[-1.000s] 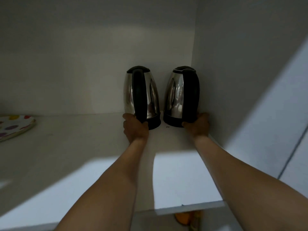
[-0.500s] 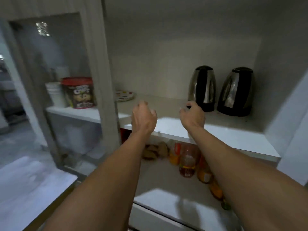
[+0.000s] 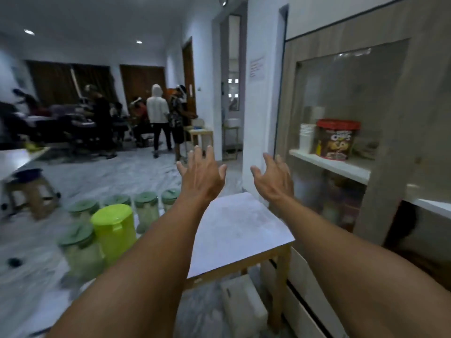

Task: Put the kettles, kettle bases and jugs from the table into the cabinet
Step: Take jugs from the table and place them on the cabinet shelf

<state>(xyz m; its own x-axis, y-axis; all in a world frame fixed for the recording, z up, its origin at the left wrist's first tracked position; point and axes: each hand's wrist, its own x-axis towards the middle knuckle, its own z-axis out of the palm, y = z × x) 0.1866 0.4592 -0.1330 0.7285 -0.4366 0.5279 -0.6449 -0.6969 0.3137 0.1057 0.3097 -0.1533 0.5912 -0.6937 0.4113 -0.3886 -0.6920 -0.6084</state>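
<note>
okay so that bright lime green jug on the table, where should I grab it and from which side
Probably around the body of the lime green jug, just under the lid. It stands upright and no handle shows from here. Clear jars crowd its left and back, so come from the right, the open table side, with your empty left hand.

Both forearms were bare to the frame edge, no sleeves, no watch or rings seen. Left hand [image 3: 200,175] & right hand [image 3: 273,178] were ungloved, veins & tendons showing on the backs.
</note>
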